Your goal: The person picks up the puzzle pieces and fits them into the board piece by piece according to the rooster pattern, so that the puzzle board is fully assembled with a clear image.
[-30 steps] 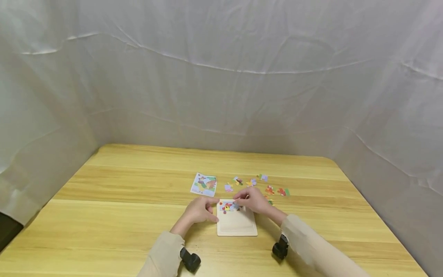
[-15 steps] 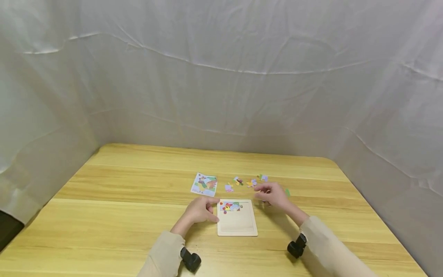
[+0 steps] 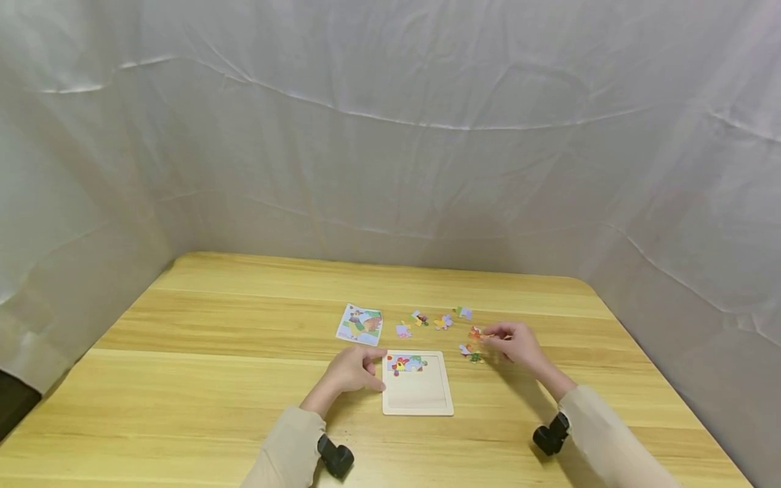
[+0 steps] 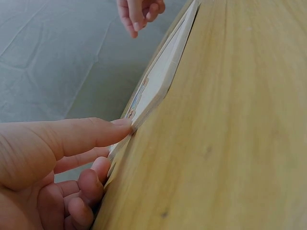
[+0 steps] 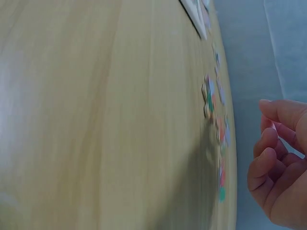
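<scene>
A wooden puzzle board lies flat, with several joined pieces in its upper left part. My left hand touches its left edge with thumb and forefinger extended; the other fingers curl loosely without holding anything, as the left wrist view shows. Over the loose pieces on the right hovers my right hand, its fingertips close to a red puzzle piece. In the right wrist view no piece is visible between the fingers of the right hand. Just below lies a green and lilac pair of pieces.
Behind the board lie more loose pieces, among them a lilac and yellow piece and a pink and lilac piece. A printed picture card rests at the back left. Grey cloth hangs around the wooden table.
My right hand has left the board and moved right, to the loose pieces. The joined pieces on the board are now uncovered. My left hand has stayed at the board's edge.
</scene>
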Action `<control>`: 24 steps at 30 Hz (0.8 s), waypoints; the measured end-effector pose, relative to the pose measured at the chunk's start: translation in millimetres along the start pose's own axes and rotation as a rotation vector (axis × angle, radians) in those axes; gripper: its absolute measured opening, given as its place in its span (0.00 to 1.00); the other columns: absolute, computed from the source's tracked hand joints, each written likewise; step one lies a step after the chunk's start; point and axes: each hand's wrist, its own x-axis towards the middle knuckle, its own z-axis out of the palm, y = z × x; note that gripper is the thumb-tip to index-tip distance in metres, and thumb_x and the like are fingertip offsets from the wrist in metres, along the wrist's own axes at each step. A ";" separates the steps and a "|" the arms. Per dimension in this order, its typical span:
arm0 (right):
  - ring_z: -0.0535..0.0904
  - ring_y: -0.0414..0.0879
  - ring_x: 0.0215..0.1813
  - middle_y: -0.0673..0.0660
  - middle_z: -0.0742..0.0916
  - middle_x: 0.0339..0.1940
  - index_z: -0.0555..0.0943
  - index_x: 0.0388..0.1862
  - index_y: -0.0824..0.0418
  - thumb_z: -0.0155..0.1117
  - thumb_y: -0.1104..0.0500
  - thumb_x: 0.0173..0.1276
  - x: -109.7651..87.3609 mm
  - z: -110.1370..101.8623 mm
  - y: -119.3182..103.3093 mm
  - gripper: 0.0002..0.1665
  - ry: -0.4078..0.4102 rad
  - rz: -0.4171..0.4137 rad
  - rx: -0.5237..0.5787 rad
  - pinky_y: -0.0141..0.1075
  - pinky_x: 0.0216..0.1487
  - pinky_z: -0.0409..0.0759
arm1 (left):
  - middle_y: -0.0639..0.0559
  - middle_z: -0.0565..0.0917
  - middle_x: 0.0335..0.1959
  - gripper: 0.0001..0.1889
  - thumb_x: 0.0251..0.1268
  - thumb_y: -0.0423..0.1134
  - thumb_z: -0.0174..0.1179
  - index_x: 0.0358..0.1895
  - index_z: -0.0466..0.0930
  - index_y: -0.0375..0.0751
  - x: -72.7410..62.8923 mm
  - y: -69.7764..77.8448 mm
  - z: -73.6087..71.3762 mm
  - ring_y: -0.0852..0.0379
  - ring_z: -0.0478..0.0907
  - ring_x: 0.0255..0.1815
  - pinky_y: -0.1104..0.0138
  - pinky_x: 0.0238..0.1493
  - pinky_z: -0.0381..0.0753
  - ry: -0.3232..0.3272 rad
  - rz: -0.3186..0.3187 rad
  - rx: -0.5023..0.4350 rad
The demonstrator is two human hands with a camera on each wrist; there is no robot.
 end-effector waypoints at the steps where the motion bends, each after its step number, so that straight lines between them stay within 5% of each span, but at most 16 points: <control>1: 0.63 0.37 0.11 0.59 0.77 0.21 0.78 0.38 0.75 0.62 0.67 0.57 -0.2 -1.7 2.0 0.12 0.008 0.009 -0.007 0.28 0.13 0.62 | 0.55 0.69 0.16 0.30 0.37 0.29 0.70 0.52 0.75 0.33 0.1 0.1 0.0 0.61 0.62 0.16 0.70 0.19 0.60 0.000 -0.001 -0.002; 14: 0.70 0.43 0.16 0.58 0.78 0.29 0.75 0.48 0.75 0.64 0.67 0.55 0.7 -18.7 19.8 0.21 0.020 0.093 -0.048 0.31 0.15 0.68 | 0.55 0.69 0.16 0.31 0.37 0.29 0.70 0.53 0.75 0.34 0.2 -2.8 0.7 0.61 0.62 0.16 0.70 0.18 0.60 -0.001 -0.004 -0.013; 24: 0.65 0.40 0.15 0.56 0.77 0.25 0.71 0.55 0.73 0.64 0.65 0.56 4.7 -25.8 35.4 0.27 -0.029 0.194 -0.034 0.30 0.14 0.65 | 0.55 0.69 0.16 0.30 0.37 0.29 0.70 0.53 0.75 0.33 -1.1 -3.0 1.6 0.61 0.61 0.16 0.70 0.17 0.60 -0.002 0.009 -0.023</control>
